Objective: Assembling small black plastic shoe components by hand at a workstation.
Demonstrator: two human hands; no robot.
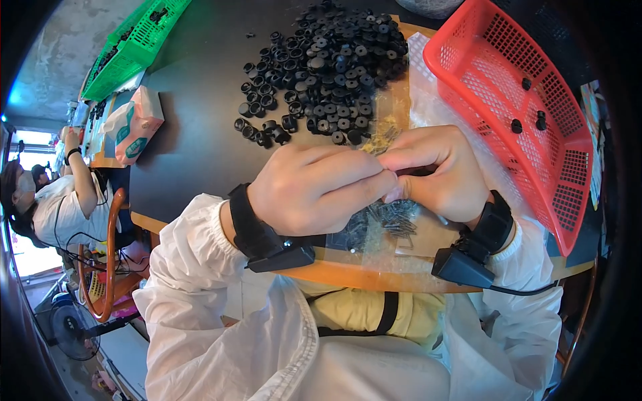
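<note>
Far left there's a green basket (pixel 130 70), then a tissue pack (pixel 142 121). Left hand's (pixel 314 190) fingers are curled, black caps (pixel 341 60) heaped just beyond it, thin metal pins (pixel 399 217) nearby. Right hand's (pixel 438 174) fingertips meet the left's; can't tell if either's gripping anything. Red basket's (pixel 441 53) far right.

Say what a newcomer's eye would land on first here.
Probably the heap of small black round parts on the dark table, top centre. Next, the bright red basket at right, holding a few black pieces. Below the heap, the left grip and right grip meet at the fingertips; anything pinched there is unclear.
</note>
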